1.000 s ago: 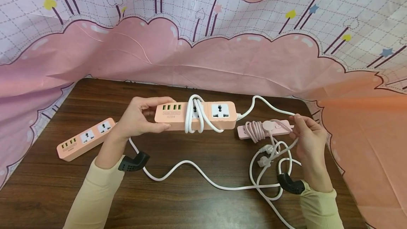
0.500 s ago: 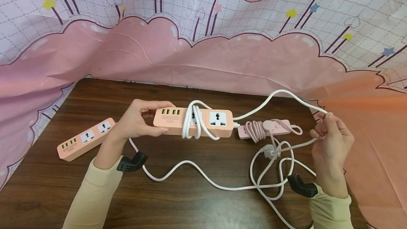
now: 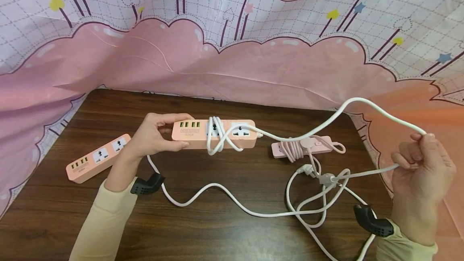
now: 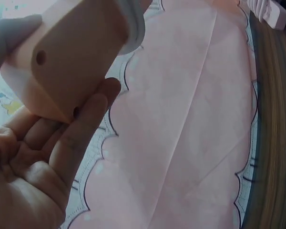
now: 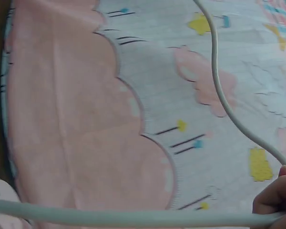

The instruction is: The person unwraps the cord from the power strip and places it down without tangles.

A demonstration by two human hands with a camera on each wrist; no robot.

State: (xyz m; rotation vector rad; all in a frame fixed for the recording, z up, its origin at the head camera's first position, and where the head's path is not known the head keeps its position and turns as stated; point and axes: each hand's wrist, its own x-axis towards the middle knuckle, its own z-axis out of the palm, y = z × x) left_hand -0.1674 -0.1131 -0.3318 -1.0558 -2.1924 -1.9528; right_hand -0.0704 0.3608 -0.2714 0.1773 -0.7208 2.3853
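Peach strip [image 3: 199,143], its lettering [image 3: 189,134] too small to read, hangs mid-dial over the desk [image 3: 181,233], left hand [image 3: 154,136] gripping it at nine o'clock; at three, right hand [image 3: 422,168] pinches its cord [image 3: 357,99].

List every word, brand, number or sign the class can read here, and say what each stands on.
"S204", or possibly "5204": on the held orange power strip, beneath a boxed label.
Boxed label itself: too small to read.
Lettering on the other orange power strip: too blurred to read.
Pink power strip: no readable text.
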